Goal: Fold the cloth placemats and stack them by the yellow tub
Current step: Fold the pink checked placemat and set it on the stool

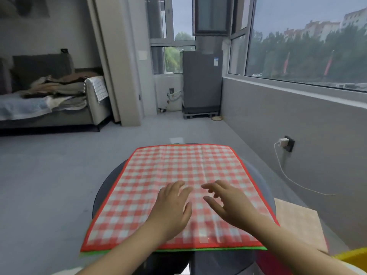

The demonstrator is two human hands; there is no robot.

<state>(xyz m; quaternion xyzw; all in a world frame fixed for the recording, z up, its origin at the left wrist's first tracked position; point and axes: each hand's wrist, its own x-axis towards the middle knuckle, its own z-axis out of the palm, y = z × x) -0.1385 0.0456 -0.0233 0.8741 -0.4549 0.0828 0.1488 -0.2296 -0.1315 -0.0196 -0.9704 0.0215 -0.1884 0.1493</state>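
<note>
Head view: red checked placemat lies unfolded at centre of round surface, green-edged mat beneath; left hand and right hand, grips wide and empty, hover over it, likely to smooth it; yellow tub at 4 o'clock.

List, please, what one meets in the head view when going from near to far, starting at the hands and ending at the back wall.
left hand and right hand → far edge of the red checked placemat → bare grey floor → grey appliance by the window
</note>
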